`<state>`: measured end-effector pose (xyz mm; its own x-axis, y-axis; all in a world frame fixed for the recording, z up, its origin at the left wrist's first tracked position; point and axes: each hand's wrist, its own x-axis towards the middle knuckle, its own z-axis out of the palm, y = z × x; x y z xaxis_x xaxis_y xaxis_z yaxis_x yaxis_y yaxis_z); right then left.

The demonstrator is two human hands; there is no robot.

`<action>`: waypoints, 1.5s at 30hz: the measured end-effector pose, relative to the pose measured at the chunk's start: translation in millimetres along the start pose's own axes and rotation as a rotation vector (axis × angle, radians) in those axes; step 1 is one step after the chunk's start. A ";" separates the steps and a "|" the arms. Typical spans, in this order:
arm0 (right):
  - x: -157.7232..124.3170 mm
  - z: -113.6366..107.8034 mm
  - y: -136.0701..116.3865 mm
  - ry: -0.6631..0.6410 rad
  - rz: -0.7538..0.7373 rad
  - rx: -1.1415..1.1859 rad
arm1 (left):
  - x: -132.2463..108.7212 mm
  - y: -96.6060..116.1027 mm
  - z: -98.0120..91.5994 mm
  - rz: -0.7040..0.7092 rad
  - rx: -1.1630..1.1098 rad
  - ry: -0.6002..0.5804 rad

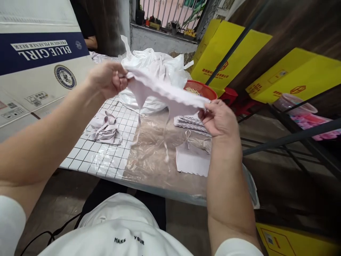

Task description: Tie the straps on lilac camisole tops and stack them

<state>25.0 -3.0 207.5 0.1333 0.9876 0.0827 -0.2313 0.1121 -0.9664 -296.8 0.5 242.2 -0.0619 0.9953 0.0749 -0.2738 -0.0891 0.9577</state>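
Between my two hands a pale lilac camisole top (162,89) is stretched out in the air, its scalloped hem up and its thin straps dangling. My left hand (110,78) pinches one end of the hem, and my right hand (217,117) pinches the other. Below my right hand a similar camisole (190,159) lies flat on the table, partly hidden by my forearm. Just behind it is a stack of folded lilac pieces (190,123) with wavy edges. A crumpled heap of lilac garments (105,128) rests on the table's left side.
The table (144,167) has a checked cover and clear plastic film. A white plastic bag of garments (149,58) stands at its back, beside a red basket (205,89). A large carton (39,53) rises on the left. Metal bars and yellow boxes (234,46) are right. A person's arm (91,42) shows behind the carton.
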 end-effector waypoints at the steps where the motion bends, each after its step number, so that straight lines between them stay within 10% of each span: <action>1: 3.2 1.3 -8.2 -0.003 -0.054 0.020 | 0.8 8.9 5.6 0.008 -0.034 0.057; 6: -19.0 -7.8 -16.0 -0.083 -0.120 -0.037 | -39.3 15.0 15.1 -0.105 0.014 0.081; 11: -84.8 -36.2 67.2 -0.073 0.107 -0.254 | -104.6 -78.6 -21.0 -0.496 0.098 0.341; 16: -164.4 -69.6 131.5 -0.216 0.402 -0.472 | -184.7 -159.5 -62.8 -0.724 0.140 0.342; 21: -192.8 -77.4 122.7 -0.251 0.188 -0.898 | -224.4 -167.4 -82.9 -0.368 0.800 0.247; 25: -190.6 -69.1 131.0 -0.364 -0.064 -1.092 | -219.3 -183.9 -85.6 0.129 1.246 0.028; 32: -162.7 -77.1 130.6 -0.450 0.014 -1.042 | -204.3 -210.7 -94.4 0.220 1.447 -0.061; 40: -4.4 1.2 141.0 -0.368 0.136 -1.211 | -113.4 -259.9 40.3 0.596 1.119 -0.742; 45: 33.2 37.2 176.2 -0.412 0.176 -1.229 | -82.9 -289.5 66.9 0.600 1.142 -0.821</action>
<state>-47.2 53.6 49.0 -0.1617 0.9642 -0.2101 0.8395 0.0225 -0.5429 -148.2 -53.6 -22.6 0.7465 0.6044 0.2782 0.4833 -0.7799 0.3976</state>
